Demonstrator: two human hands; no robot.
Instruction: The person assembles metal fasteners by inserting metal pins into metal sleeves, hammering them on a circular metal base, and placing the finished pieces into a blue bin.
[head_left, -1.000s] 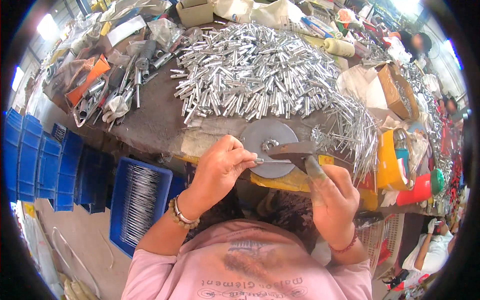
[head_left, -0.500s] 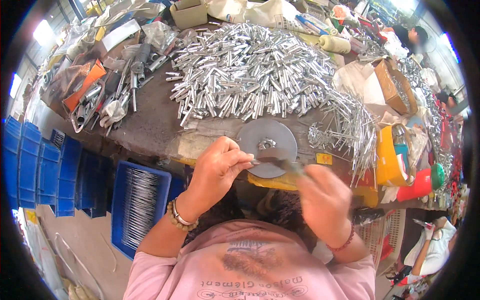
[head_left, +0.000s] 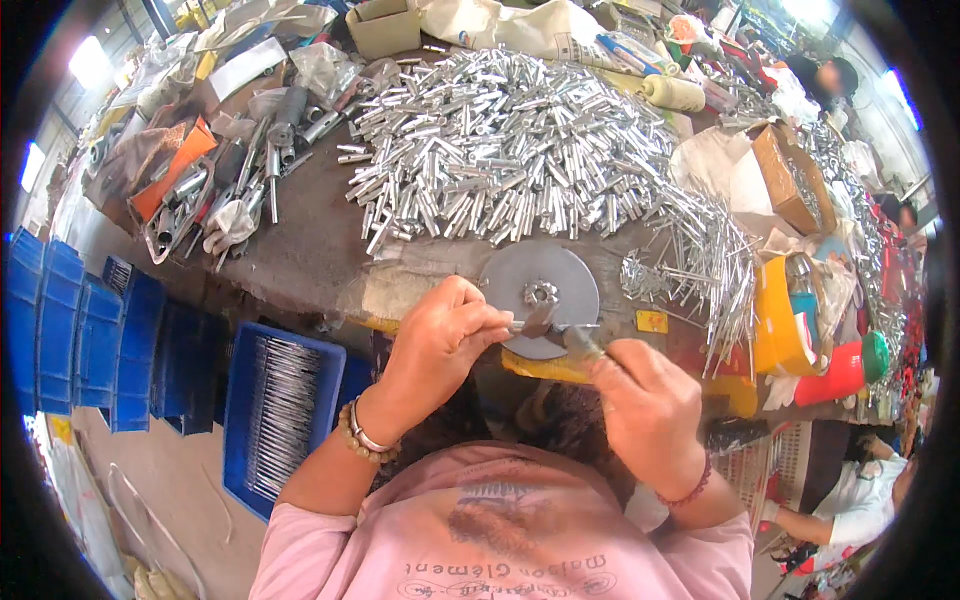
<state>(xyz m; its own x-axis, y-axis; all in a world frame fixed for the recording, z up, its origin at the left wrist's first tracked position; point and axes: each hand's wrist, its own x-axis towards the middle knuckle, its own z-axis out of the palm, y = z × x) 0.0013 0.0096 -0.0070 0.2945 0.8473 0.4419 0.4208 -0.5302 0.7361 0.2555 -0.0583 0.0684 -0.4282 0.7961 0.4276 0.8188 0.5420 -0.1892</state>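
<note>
Left hand (head_left: pixel 440 345) closed, pinching a thin metal rod (head_left: pixel 528 326) against the grey disc (head_left: pixel 540 298). Right hand (head_left: pixel 645 405) closed on a dark tool (head_left: pixel 572 340), touching the rod's other end, just below the disc. Beyond both hands, heap of silver tubes (head_left: pixel 500 150) on the surface (head_left: pixel 300 250). Left of left hand, blue crate (head_left: pixel 285 415) of rods.

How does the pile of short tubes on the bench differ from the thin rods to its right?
The short metal tubes are thick and stubby, heaped mid-bench; the thin rods are long and slender, fanned out by the yellow container. The tube heap is far larger. Both are bright silver metal, lying loose.
</note>
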